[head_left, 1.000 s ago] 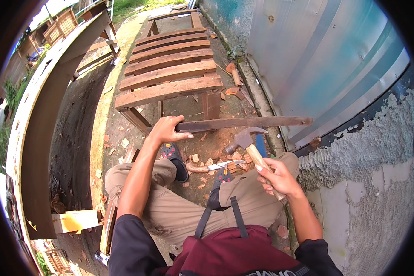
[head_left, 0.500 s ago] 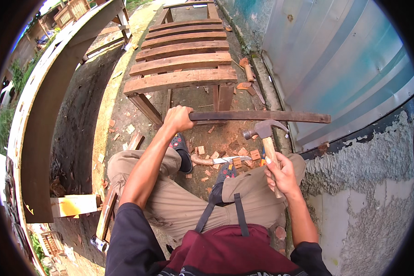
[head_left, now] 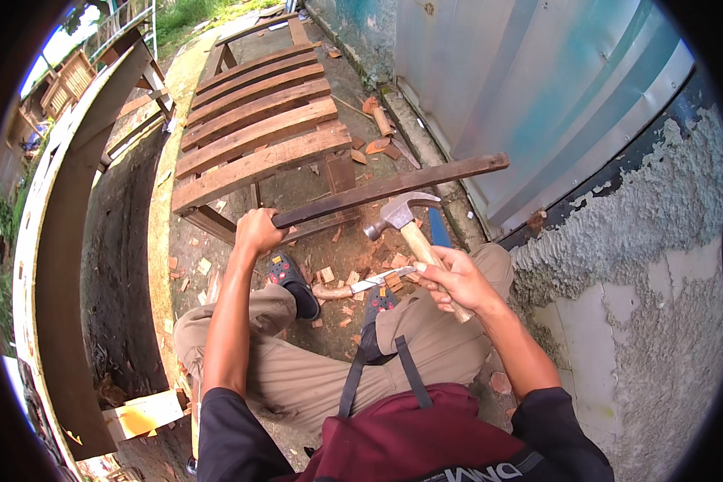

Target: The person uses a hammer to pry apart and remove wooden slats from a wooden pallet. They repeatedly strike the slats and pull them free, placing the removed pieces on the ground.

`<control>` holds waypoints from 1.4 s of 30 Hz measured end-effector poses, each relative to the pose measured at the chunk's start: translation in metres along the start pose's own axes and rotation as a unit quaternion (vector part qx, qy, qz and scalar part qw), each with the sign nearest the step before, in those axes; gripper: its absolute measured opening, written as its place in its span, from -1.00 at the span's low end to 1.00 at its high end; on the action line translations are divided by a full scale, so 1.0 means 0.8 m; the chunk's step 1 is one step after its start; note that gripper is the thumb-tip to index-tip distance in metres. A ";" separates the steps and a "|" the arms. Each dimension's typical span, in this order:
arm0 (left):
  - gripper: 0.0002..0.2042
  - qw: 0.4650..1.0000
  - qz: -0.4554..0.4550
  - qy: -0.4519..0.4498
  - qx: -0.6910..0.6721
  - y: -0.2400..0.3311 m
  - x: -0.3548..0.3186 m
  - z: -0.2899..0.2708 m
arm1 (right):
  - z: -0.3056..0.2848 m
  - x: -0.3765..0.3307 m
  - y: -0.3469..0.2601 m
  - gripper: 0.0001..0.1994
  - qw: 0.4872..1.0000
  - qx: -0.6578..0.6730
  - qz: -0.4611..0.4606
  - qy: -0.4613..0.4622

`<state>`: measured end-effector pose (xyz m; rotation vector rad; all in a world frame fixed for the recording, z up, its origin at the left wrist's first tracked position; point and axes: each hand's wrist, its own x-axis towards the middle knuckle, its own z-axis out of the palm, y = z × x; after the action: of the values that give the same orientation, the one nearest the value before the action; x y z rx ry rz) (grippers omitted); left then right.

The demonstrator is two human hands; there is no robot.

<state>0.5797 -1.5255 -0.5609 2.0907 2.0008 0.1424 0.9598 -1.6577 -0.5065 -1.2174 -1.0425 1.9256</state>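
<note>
Two grips: the left hand (head_left: 259, 233) has its fingers curled close together around one end of a wooden bar (head_left: 402, 184); the right hand (head_left: 455, 281) wraps the handle of a claw hammer (head_left: 415, 238), its thumb laid against the wood.
Bar: raised in front of the slatted bench (head_left: 257, 136), beyond the knees, its free end slanting up toward the metal sheeting (head_left: 538, 88).
Hammer head: just below the bar in this view; whether they touch, I cannot tell.
Left-hand care: held at one end only, the bar would probably twist under a knock; a tight fist and some support farther along should steady it.
Hammer care: the butt shows below the fist; a lower hold would likely give more swing, this one more control.
Foot care: a knife (head_left: 371, 282) lies among wood chips (head_left: 399, 260) close to the right shoe (head_left: 380, 300), so feet are best kept still.
Change: against half a second ago, bar, hammer and bench all lean more, mostly because the view has turned; the left thumb, stretched out a second ago, is no longer extended.
</note>
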 end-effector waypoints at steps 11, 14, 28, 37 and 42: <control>-0.68 0.997 0.008 -0.060 0.038 -0.032 0.004 -0.016 | -0.014 -0.026 -0.014 -0.78 0.997 -0.007 0.037 -0.073; -0.70 0.996 0.029 -0.075 -0.048 0.009 -0.010 -0.016 | 0.013 -0.009 0.010 -0.80 0.998 0.024 -0.051 -0.001; -0.67 0.946 -0.028 0.038 -0.320 0.111 -0.071 0.048 | -0.036 0.010 0.058 -0.73 0.922 -0.218 -0.227 0.227; -0.67 0.931 0.008 0.005 -0.365 0.121 -0.098 0.022 | 0.014 0.028 0.101 -0.65 0.905 -0.274 -0.190 0.264; -0.63 0.954 0.038 0.036 -0.296 0.088 -0.091 0.010 | 0.002 0.019 0.066 -0.69 0.978 -0.118 -0.116 0.125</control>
<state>0.6459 -1.6010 -0.5441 1.7814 1.6345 0.7435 0.9478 -1.6719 -0.5583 -1.3595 -1.2412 1.4618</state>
